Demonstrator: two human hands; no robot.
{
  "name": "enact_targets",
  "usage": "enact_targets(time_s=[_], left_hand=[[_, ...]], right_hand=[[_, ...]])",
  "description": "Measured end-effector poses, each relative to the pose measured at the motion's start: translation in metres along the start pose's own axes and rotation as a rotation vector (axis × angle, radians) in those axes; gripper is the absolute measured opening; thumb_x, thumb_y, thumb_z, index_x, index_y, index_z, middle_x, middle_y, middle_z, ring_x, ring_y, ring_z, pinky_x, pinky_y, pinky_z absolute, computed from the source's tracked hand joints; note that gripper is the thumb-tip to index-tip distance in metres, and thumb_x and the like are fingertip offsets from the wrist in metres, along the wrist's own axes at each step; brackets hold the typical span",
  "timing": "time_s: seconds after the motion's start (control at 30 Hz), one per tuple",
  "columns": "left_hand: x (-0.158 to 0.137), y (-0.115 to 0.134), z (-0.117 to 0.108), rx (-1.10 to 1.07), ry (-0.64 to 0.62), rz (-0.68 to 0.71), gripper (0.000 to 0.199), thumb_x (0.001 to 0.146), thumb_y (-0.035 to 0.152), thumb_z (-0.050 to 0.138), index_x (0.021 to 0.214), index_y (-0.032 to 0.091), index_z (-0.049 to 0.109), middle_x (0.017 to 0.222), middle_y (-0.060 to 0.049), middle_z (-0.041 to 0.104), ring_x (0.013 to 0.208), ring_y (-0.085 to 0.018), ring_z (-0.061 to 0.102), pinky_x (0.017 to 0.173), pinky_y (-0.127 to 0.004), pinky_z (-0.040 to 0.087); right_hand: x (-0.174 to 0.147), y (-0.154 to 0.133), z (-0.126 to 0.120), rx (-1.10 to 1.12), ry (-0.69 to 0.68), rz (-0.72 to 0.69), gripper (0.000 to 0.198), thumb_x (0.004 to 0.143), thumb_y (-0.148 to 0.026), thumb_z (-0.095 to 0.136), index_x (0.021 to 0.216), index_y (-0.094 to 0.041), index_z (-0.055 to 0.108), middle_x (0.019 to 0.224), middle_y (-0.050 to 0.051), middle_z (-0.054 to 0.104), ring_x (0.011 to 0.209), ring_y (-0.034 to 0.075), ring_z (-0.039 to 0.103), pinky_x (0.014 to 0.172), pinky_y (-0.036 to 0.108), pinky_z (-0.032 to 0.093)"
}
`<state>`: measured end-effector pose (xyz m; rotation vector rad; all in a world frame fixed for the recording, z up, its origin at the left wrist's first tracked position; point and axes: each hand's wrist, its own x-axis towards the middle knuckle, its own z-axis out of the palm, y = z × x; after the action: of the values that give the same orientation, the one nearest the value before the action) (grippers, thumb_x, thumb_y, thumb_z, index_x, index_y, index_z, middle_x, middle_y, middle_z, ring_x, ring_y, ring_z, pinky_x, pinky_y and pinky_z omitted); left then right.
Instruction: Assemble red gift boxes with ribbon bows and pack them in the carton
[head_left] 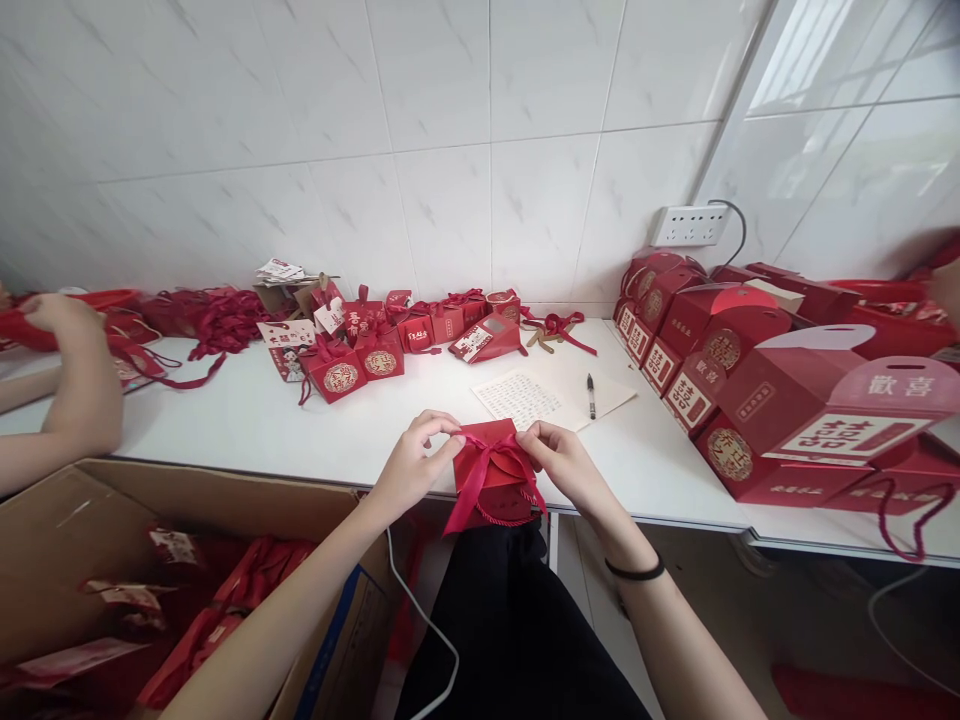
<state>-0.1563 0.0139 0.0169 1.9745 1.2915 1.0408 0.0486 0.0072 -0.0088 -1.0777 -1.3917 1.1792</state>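
Note:
A small red gift box (496,498) rests at the front edge of the table in front of me. Tied across its top is a red satin ribbon (471,490), formed into a bow whose tails hang down the front. My left hand (417,458) pinches the bow's left loop between thumb and fingers. On the other side, my right hand (564,464) is closed on the right loop, a black band around its wrist. A twisted red cord (504,520) curves along the box's lower front.
Several small red boxes (341,372) stand at the back left. Larger red boxes (810,405) are stacked at right. Behind my hands lie a written sheet (517,398) and a pen (591,396). A cardboard carton (225,482) sits lower left; another person's arm (86,385) is beyond it.

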Motion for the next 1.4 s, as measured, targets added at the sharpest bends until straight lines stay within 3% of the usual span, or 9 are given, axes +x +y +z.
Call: enact_targets(time_s=[0.17,0.43,0.57,0.8,0.97,1.1,1.3,1.4], left_hand=[[0.003,0.000,0.001,-0.172,-0.027,-0.040,0.020,0.080,0.035,0.052,0.087,0.019,0.063,0.097,-0.004,0.062,0.094,-0.018,0.057,0.079,-0.029,0.043],[0.003,-0.006,0.004,-0.330,-0.103,-0.086,0.022,0.078,0.036,0.053,0.066,0.019,0.060,0.114,-0.007,0.056,0.116,-0.023,0.049,0.097,-0.036,0.042],[0.004,-0.002,0.004,-0.352,-0.126,-0.060,0.021,0.078,0.034,0.053,0.064,0.020,0.061,0.123,-0.007,0.050,0.124,-0.024,0.041,0.100,-0.034,0.039],[0.007,0.001,0.004,-0.273,-0.073,0.014,0.020,0.077,0.034,0.055,0.064,0.020,0.060,0.122,-0.006,0.050,0.109,-0.022,0.050,0.102,-0.037,0.037],[0.010,0.000,0.008,-0.342,-0.109,-0.004,0.031,0.083,0.034,0.048,0.057,0.018,0.053,0.129,-0.004,0.048,0.121,-0.021,0.042,0.108,-0.035,0.031],[0.011,-0.004,0.011,-0.462,-0.108,-0.053,0.032,0.087,0.038,0.045,0.065,0.018,0.057,0.134,-0.004,0.046,0.125,-0.020,0.040,0.109,-0.033,0.029],[0.011,-0.015,0.012,-0.621,-0.118,-0.050,0.029,0.081,0.046,0.057,0.081,0.018,0.066,0.140,-0.005,0.041,0.133,-0.023,0.031,0.110,-0.035,0.025],[0.011,-0.018,0.012,-0.630,-0.137,-0.068,0.029,0.080,0.046,0.059,0.080,0.018,0.067,0.139,-0.006,0.041,0.131,-0.023,0.032,0.109,-0.035,0.026]], right_hand=[[-0.003,0.004,0.005,0.145,0.014,0.024,0.049,0.069,-0.061,0.065,0.062,-0.017,0.043,0.058,-0.003,0.043,0.053,0.010,0.036,0.052,0.023,0.028],[-0.003,0.006,0.008,0.149,0.038,0.023,0.048,0.068,-0.061,0.066,0.060,-0.018,0.045,0.054,-0.003,0.043,0.052,0.010,0.037,0.053,0.024,0.029],[-0.003,0.007,0.009,0.166,0.053,0.022,0.047,0.068,-0.059,0.066,0.060,-0.018,0.045,0.054,-0.003,0.043,0.052,0.010,0.037,0.052,0.023,0.029],[-0.002,0.009,0.011,0.199,0.039,0.014,0.047,0.069,-0.058,0.067,0.061,-0.018,0.045,0.053,-0.004,0.043,0.050,0.010,0.036,0.052,0.023,0.027],[0.000,0.009,0.014,0.206,0.034,0.019,0.048,0.068,-0.058,0.068,0.061,-0.017,0.044,0.054,-0.004,0.043,0.052,0.010,0.036,0.052,0.023,0.027],[0.000,0.010,0.014,0.208,0.040,0.012,0.048,0.068,-0.058,0.068,0.060,-0.017,0.044,0.055,-0.003,0.043,0.052,0.010,0.037,0.052,0.023,0.028],[-0.001,0.011,0.014,0.208,0.065,0.008,0.047,0.067,-0.057,0.068,0.059,-0.018,0.044,0.055,-0.003,0.043,0.052,0.010,0.037,0.052,0.023,0.028],[-0.001,0.011,0.016,0.213,0.084,0.003,0.047,0.067,-0.057,0.068,0.058,-0.018,0.044,0.054,-0.003,0.043,0.051,0.010,0.036,0.051,0.023,0.027]])
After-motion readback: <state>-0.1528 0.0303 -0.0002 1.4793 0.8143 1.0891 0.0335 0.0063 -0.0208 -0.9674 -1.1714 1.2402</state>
